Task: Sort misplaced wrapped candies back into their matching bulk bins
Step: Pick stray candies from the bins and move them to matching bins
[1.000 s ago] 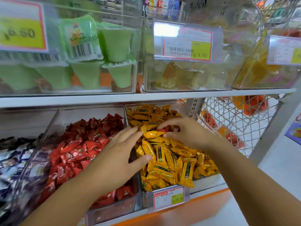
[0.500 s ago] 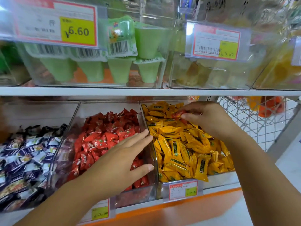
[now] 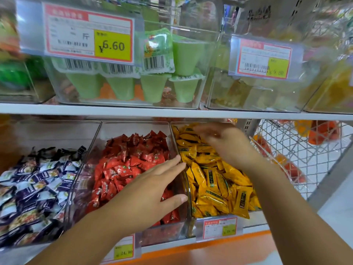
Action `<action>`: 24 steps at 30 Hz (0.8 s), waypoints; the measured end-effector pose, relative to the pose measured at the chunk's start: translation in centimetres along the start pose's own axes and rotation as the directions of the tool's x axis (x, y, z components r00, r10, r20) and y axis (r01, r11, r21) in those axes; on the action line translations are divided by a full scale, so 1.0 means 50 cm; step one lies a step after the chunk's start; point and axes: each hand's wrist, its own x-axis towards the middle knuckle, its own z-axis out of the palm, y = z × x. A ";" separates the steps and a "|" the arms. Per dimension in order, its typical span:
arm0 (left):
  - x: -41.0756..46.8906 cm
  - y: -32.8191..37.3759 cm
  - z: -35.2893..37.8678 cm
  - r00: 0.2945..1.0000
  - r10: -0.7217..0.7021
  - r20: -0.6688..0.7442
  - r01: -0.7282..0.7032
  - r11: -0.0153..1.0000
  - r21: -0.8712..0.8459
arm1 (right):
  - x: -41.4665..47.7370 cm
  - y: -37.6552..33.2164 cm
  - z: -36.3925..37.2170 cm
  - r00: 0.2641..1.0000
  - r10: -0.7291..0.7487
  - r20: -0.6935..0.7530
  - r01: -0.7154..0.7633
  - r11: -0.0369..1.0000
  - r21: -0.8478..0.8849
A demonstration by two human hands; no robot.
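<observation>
Red candies (image 3: 129, 161) | left of right hand (image 3: 227, 144), blurry at yellow bin's (image 3: 191, 224) back edge, can't tell its grip | left hand (image 3: 152, 190) flat, wide, nearer them

The candies (image 3: 131, 165) in the middle bin are red, the candies (image 3: 212, 180) beside them yellow with dark labels, the cups (image 3: 152, 88) above green.

Beneath the left hand (image 3: 152, 188), the red candies (image 3: 129, 159) have glossy, crinkled wrappers; beneath the right hand (image 3: 227, 144), the yellow candies (image 3: 214, 180) gleam alike. Both bins (image 3: 133, 129) are clear, smooth plastic. Right of that hand, a white wire basket (image 3: 298, 150).
</observation>
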 end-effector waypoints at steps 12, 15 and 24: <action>0.028 -0.009 0.008 0.995 -0.003 -0.100 0.001 1.000 -0.013 | -0.073 0.223 -0.127 0.959 0.282 -0.008 -0.259 0.868 -0.424; 0.041 -0.009 0.014 0.985 -0.004 -0.171 0.000 1.000 -0.024 | -0.072 0.239 -0.107 0.928 0.372 0.014 -0.330 0.838 -0.434; 0.077 0.013 0.034 0.963 0.011 -0.268 -0.004 1.000 0.028 | -0.061 0.245 -0.097 0.905 0.419 -0.068 -0.409 0.816 -0.409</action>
